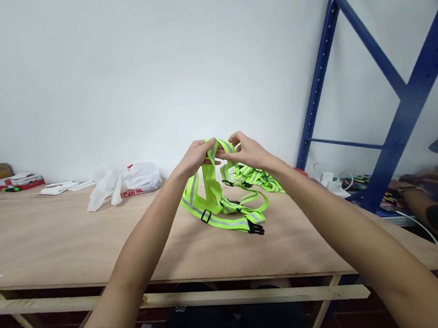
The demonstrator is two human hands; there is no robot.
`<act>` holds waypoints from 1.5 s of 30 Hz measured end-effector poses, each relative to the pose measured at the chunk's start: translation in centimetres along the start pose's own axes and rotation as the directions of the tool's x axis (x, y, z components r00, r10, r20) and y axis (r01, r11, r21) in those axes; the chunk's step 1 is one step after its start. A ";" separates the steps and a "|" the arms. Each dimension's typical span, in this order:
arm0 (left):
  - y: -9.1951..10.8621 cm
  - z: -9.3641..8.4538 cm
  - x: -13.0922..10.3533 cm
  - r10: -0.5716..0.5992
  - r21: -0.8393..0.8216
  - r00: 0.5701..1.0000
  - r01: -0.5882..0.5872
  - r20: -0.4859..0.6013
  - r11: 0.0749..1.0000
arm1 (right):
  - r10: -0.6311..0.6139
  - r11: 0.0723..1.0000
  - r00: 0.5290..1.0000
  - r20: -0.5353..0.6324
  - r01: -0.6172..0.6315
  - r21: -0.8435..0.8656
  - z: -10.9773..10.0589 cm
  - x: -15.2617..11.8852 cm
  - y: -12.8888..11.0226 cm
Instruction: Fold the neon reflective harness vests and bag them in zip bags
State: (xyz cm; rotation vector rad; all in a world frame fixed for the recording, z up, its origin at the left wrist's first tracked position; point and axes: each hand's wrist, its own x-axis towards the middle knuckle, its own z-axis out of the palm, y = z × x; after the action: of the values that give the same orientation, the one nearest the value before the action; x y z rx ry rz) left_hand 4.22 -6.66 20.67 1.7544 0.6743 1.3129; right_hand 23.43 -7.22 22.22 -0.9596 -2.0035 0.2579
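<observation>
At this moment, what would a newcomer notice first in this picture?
Bright yellow-green reflective straps come first, mid-picture, their upper part held by the left hand and right hand above the wooden table. Next is the blue metal frame at the right, then the white plastic bag, left of the hands.

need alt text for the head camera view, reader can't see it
A person's left hand holds up part of a neon yellow-green reflective harness over a wooden table, the right hand touching its upper loop. A pile of similar straps lies behind it, a white plastic bag to the left, a blue metal frame at right.
</observation>
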 end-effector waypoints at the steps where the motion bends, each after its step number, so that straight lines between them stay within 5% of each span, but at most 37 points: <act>1: 0.1 -0.1 0.0 -0.010 0.002 1.000 0.010 0.018 1.000 | -0.009 0.998 0.998 0.060 0.006 0.065 0.5 -0.1 0.3; 5: 0.5 -1.1 0.3 -0.011 0.027 0.998 0.009 0.064 1.000 | -0.009 0.928 0.954 0.300 -0.104 0.357 1.0 -0.3 1.1; 10: 1.2 -3.6 1.0 -0.047 0.065 0.993 0.040 0.111 0.997 | 0.014 0.807 0.951 0.308 -0.193 0.558 -1.1 -0.1 2.0; 16: 2.5 -6.6 1.5 -0.129 0.292 0.971 0.066 0.203 0.954 | 0.018 0.793 0.950 0.311 -0.203 0.575 -4.8 -0.3 3.3; 19: 3.8 -7.9 1.5 -0.137 0.447 0.975 0.046 0.173 0.894 | 0.061 0.855 0.936 0.348 -0.229 0.465 -6.3 -1.0 3.6; 25: 6.4 -9.5 1.0 -0.081 0.629 0.978 -0.060 0.194 0.775 | 0.133 0.990 0.944 0.303 -0.112 -0.087 -7.2 -3.1 3.1; 30: 7.2 -9.7 0.8 -0.017 0.788 0.981 -0.143 0.191 0.599 | 0.081 0.985 0.987 0.137 -0.058 -0.164 -7.5 -3.5 4.0; 36: 7.2 -10.0 2.0 0.142 0.856 0.982 -0.181 0.128 0.484 | 0.160 0.975 0.949 0.273 -0.108 -0.196 -8.9 -3.6 4.7; 39: 7.4 -10.3 2.3 0.208 0.895 0.974 -0.175 0.095 0.410 | 0.134 0.973 0.961 0.241 -0.082 -0.215 -9.5 -3.9 4.6; 45: 8.7 -10.6 1.1 0.178 0.971 0.965 -0.214 0.192 0.111 | 0.071 0.921 0.992 0.104 -0.025 -0.388 -10.6 -5.2 5.4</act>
State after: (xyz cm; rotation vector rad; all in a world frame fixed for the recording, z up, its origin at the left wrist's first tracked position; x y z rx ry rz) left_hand -5.96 -7.13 29.92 3.0397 1.6226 0.9440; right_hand 36.35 -9.07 22.54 -1.2652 -2.1865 -0.0637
